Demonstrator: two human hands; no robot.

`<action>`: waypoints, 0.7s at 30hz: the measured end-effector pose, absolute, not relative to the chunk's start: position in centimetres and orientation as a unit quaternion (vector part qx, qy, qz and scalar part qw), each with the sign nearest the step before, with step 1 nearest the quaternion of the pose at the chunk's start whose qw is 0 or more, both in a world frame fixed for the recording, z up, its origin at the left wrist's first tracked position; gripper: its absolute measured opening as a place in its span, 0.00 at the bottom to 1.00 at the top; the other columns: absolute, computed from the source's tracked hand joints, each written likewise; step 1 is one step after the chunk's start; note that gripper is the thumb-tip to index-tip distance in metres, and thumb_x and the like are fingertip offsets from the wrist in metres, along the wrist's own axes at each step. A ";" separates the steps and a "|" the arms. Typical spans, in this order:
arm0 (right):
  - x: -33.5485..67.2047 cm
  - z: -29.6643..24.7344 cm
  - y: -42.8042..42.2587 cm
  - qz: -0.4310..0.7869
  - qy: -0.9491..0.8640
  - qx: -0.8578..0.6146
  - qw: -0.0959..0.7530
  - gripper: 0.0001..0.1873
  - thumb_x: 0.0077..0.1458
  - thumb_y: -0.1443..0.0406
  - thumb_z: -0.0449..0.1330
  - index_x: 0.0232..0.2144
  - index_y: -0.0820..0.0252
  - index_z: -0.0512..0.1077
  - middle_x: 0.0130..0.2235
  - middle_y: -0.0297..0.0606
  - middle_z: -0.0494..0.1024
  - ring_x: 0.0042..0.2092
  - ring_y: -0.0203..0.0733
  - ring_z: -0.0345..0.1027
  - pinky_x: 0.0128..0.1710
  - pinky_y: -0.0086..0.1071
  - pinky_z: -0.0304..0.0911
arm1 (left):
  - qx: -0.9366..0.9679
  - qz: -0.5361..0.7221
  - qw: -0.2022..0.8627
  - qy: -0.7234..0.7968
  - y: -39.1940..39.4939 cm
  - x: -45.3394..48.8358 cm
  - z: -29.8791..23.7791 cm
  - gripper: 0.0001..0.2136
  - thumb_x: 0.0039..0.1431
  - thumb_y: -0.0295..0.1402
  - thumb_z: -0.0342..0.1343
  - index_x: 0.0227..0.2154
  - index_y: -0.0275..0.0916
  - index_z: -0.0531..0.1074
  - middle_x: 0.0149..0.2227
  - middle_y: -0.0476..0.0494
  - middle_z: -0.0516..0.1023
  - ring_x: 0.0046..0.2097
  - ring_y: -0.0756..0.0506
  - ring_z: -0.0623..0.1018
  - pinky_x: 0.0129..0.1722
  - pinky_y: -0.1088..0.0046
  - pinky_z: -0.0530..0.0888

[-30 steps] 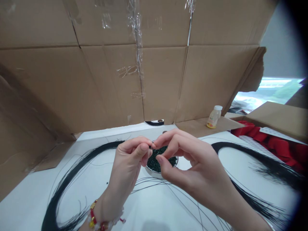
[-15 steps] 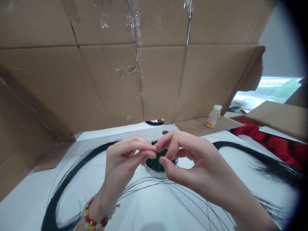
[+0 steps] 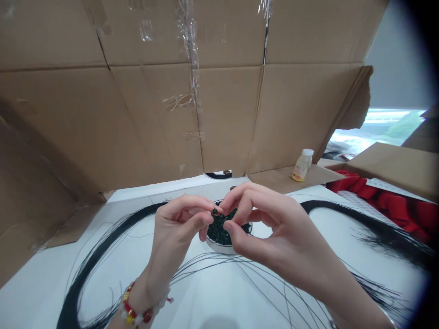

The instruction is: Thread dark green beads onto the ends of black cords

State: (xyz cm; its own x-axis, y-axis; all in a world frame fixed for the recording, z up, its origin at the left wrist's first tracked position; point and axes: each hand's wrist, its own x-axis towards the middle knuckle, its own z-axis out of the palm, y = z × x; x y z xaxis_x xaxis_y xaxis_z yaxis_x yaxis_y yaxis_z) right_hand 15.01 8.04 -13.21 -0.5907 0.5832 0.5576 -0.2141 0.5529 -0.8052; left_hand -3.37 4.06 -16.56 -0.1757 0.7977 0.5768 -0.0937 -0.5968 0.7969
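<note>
Head view, with the round white dish (image 3: 219, 249) as the hub: the left hand (image 3: 181, 224) reaches in from eight o'clock, thumb and forefinger pinching a small dark bead (image 3: 215, 211) that shows against the dish's ten o'clock edge. The right hand (image 3: 265, 224) comes from four o'clock, its forefinger tip meeting the left fingertips and its thumb set lower; whether it grasps anything, I cannot tell. Dark green chips (image 3: 221, 236) fill the dish. Loose black strands (image 3: 236, 260) fan out at six, while a thick black strand bundle (image 3: 98, 246) curves round toward nine. A white-capped bottle (image 3: 302, 165) stands at two, and a carton of red fabric (image 3: 387, 201) lies farther out near three.
</note>
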 end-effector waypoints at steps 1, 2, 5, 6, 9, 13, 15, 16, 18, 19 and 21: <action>15.0 -13.2 8.0 0.459 -0.764 -0.122 0.435 0.14 0.57 0.76 0.63 0.25 0.59 0.64 0.40 0.30 0.75 0.41 0.30 0.72 0.41 0.20 0.74 | 0.556 0.696 0.322 0.322 4.0 -3.4 -16.6 0.03 0.57 0.37 0.71 0.33 0.47 0.85 0.31 0.50 0.85 0.20 0.57 0.71 0.22 0.83 0.72; 15.1 -13.2 8.0 0.461 -0.764 -0.124 0.435 0.14 0.58 0.76 0.63 0.25 0.59 0.65 0.41 0.30 0.75 0.41 0.30 0.72 0.42 0.20 0.74 | 0.553 0.694 0.324 0.328 4.0 -3.4 -16.6 0.02 0.57 0.36 0.70 0.33 0.48 0.85 0.31 0.49 0.85 0.20 0.56 0.72 0.22 0.83 0.72; 15.1 -13.3 8.0 0.457 -0.764 -0.125 0.438 0.14 0.58 0.76 0.63 0.26 0.59 0.65 0.41 0.31 0.74 0.41 0.30 0.72 0.42 0.21 0.75 | 0.546 0.695 0.322 0.340 3.9 -3.4 -16.7 0.01 0.58 0.33 0.70 0.32 0.47 0.85 0.30 0.49 0.86 0.19 0.56 0.71 0.21 0.81 0.71; 15.1 -13.3 8.1 0.451 -0.766 -0.124 0.440 0.14 0.58 0.75 0.63 0.26 0.59 0.65 0.41 0.31 0.74 0.41 0.30 0.72 0.42 0.21 0.75 | 0.544 0.696 0.321 0.342 3.9 -3.4 -16.7 0.01 0.58 0.33 0.70 0.32 0.47 0.85 0.30 0.49 0.85 0.19 0.55 0.71 0.21 0.81 0.71; 15.1 -13.4 8.1 0.429 -0.775 -0.122 0.447 0.13 0.58 0.75 0.63 0.26 0.59 0.66 0.42 0.31 0.74 0.40 0.29 0.72 0.41 0.20 0.74 | 0.541 0.698 0.319 0.344 3.9 -3.3 -16.6 0.02 0.57 0.32 0.70 0.31 0.47 0.85 0.30 0.49 0.85 0.19 0.55 0.71 0.20 0.81 0.71; 15.0 -13.4 8.2 0.433 -0.773 -0.118 0.448 0.13 0.58 0.76 0.63 0.27 0.59 0.66 0.41 0.30 0.74 0.43 0.30 0.72 0.42 0.20 0.73 | 0.544 0.693 0.334 0.336 3.9 -3.4 -16.6 0.03 0.57 0.31 0.71 0.32 0.47 0.85 0.31 0.50 0.86 0.20 0.56 0.73 0.22 0.83 0.72; 15.0 -13.4 8.2 0.439 -0.771 -0.113 0.447 0.13 0.59 0.76 0.63 0.27 0.59 0.67 0.41 0.31 0.74 0.43 0.31 0.72 0.43 0.21 0.74 | 0.540 0.687 0.356 0.331 4.0 -3.4 -16.5 0.03 0.57 0.30 0.70 0.32 0.47 0.85 0.31 0.51 0.86 0.21 0.57 0.73 0.22 0.85 0.72; 15.0 -13.4 8.3 0.438 -0.772 -0.111 0.447 0.12 0.60 0.75 0.63 0.27 0.59 0.67 0.41 0.31 0.75 0.43 0.31 0.72 0.43 0.21 0.74 | 0.534 0.685 0.369 0.330 4.0 -3.5 -16.4 0.04 0.57 0.30 0.70 0.33 0.48 0.84 0.30 0.52 0.85 0.21 0.57 0.73 0.22 0.85 0.72; 15.0 -13.3 8.4 0.423 -0.780 -0.115 0.446 0.11 0.62 0.73 0.63 0.28 0.59 0.69 0.40 0.32 0.75 0.42 0.32 0.72 0.41 0.22 0.73 | 0.520 0.685 0.390 0.330 4.1 -3.5 -16.2 0.08 0.56 0.30 0.71 0.38 0.50 0.83 0.30 0.53 0.85 0.20 0.57 0.73 0.21 0.85 0.72; 15.1 -13.3 8.5 0.409 -0.787 -0.124 0.446 0.11 0.62 0.72 0.64 0.28 0.59 0.70 0.39 0.32 0.76 0.42 0.33 0.72 0.39 0.22 0.72 | 0.515 0.684 0.397 0.332 4.1 -3.6 -16.1 0.09 0.55 0.31 0.72 0.39 0.50 0.83 0.30 0.53 0.85 0.19 0.56 0.73 0.20 0.85 0.72; 15.2 -13.2 8.6 0.373 -0.798 -0.149 0.448 0.10 0.63 0.70 0.65 0.28 0.58 0.72 0.38 0.33 0.76 0.40 0.34 0.71 0.34 0.24 0.69 | 0.511 0.678 0.403 0.341 4.1 -3.7 -16.1 0.08 0.54 0.32 0.73 0.37 0.47 0.84 0.29 0.51 0.85 0.20 0.56 0.73 0.21 0.83 0.73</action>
State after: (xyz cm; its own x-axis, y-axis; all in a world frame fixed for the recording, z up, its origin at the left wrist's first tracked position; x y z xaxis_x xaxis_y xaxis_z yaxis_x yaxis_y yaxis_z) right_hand 15.18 8.57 -13.21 -0.5533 0.5730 0.6046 -0.0965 0.6768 -0.7298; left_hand -3.71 4.12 -16.07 -0.1521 0.8956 0.4181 -0.1973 -0.4420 0.8751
